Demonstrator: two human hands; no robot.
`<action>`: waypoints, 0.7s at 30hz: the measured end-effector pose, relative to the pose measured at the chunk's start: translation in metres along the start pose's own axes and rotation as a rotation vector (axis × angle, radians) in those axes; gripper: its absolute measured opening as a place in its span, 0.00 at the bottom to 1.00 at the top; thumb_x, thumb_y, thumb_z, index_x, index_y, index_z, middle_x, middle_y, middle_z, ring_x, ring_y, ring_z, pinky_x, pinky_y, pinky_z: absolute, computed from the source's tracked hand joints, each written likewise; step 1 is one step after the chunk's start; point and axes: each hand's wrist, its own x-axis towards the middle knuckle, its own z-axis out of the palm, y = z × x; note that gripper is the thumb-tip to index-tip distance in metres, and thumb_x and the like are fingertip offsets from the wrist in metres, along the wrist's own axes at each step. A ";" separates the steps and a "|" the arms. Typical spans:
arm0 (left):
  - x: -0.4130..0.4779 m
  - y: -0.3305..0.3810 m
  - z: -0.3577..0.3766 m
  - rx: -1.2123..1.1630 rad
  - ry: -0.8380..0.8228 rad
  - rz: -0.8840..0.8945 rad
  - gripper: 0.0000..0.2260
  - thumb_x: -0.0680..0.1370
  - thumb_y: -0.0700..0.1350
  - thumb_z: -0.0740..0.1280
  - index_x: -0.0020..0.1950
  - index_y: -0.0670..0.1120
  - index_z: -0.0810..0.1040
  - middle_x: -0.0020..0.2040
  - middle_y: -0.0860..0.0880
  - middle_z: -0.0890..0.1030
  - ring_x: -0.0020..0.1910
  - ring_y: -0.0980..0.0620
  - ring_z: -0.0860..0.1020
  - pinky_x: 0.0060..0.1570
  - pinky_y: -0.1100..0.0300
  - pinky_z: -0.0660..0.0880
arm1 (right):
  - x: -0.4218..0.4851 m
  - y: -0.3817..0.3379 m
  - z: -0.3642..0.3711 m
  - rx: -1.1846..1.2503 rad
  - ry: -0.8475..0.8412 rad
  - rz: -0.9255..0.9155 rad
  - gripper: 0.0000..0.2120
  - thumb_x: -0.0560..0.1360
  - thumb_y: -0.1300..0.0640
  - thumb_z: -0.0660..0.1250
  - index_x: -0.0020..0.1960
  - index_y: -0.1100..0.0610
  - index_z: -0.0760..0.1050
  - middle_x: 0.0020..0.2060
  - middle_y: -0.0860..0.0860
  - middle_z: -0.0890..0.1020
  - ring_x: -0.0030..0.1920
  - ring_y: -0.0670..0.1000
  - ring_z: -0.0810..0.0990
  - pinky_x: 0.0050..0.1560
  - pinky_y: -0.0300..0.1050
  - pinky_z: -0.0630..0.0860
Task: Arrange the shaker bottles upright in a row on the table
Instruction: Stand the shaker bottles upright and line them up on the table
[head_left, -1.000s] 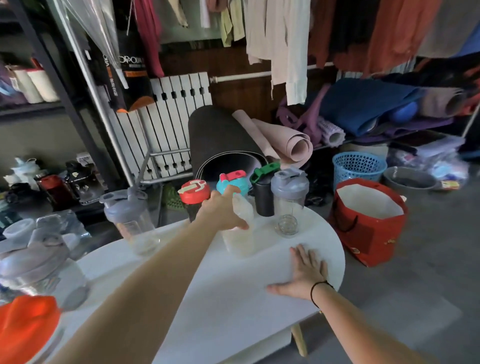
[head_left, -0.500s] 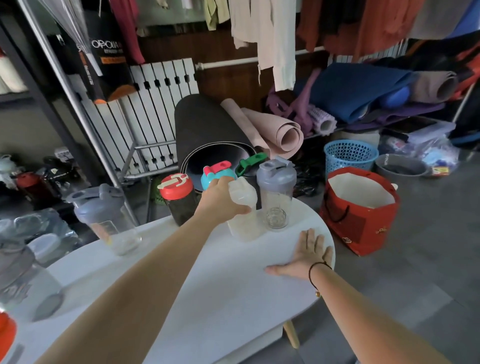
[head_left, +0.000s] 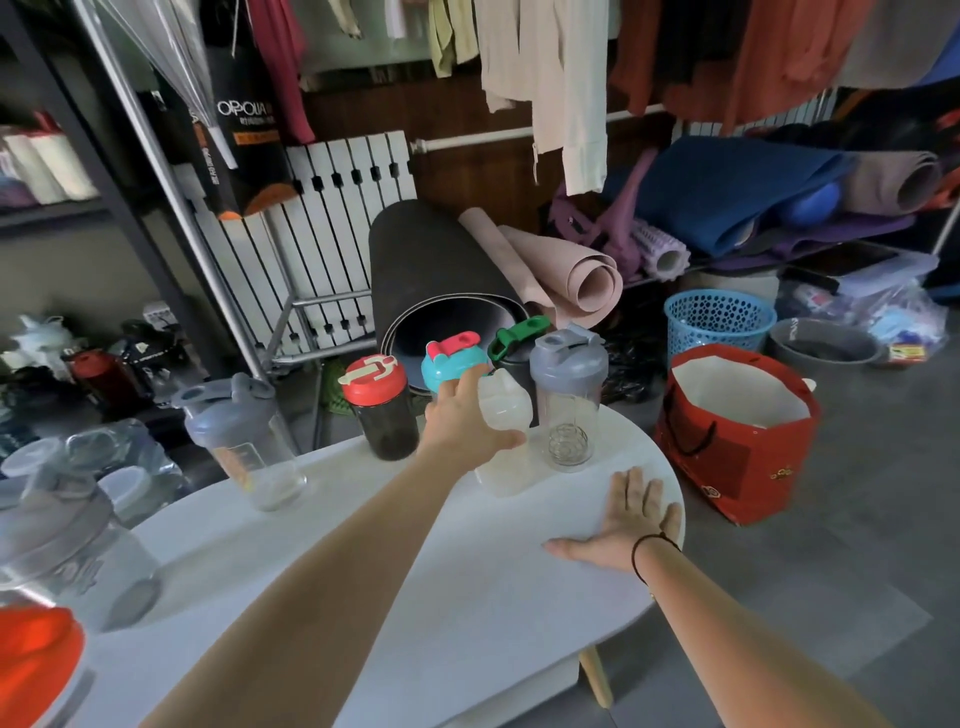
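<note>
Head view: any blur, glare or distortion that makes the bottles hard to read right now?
Head view: wide-angle bending at the edges; near-left grey-lidded shaker and orange lid blurred; row bottles sharper; left hand hides part of the translucent white bottle; soft, dim lighting, faint shadows, no strong glare on the table.

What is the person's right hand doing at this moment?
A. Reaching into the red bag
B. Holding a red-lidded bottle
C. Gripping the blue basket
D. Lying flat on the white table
D: the right hand lies palm down, fingers spread, near the edge of the white table, holding nothing, while the left hand grips the frosted white bottle.
</note>
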 end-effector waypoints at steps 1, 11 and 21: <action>-0.002 -0.001 0.002 -0.050 0.020 -0.009 0.46 0.62 0.56 0.77 0.73 0.61 0.54 0.70 0.47 0.64 0.65 0.40 0.67 0.59 0.47 0.71 | 0.000 0.000 0.000 -0.001 -0.001 0.000 0.69 0.53 0.19 0.59 0.74 0.57 0.28 0.75 0.55 0.31 0.75 0.58 0.32 0.74 0.59 0.36; -0.021 -0.012 -0.071 -0.215 0.340 0.020 0.42 0.64 0.65 0.73 0.73 0.60 0.57 0.71 0.48 0.66 0.68 0.47 0.67 0.65 0.49 0.67 | -0.006 -0.001 -0.005 -0.074 -0.010 0.002 0.68 0.55 0.18 0.56 0.74 0.59 0.30 0.75 0.57 0.33 0.75 0.60 0.35 0.74 0.59 0.41; -0.028 -0.115 -0.169 -0.150 0.646 -0.551 0.47 0.64 0.55 0.77 0.75 0.60 0.52 0.77 0.40 0.55 0.75 0.38 0.54 0.74 0.46 0.53 | -0.011 -0.003 -0.005 -0.085 0.024 -0.013 0.67 0.54 0.17 0.54 0.76 0.57 0.34 0.76 0.57 0.36 0.76 0.61 0.38 0.74 0.59 0.46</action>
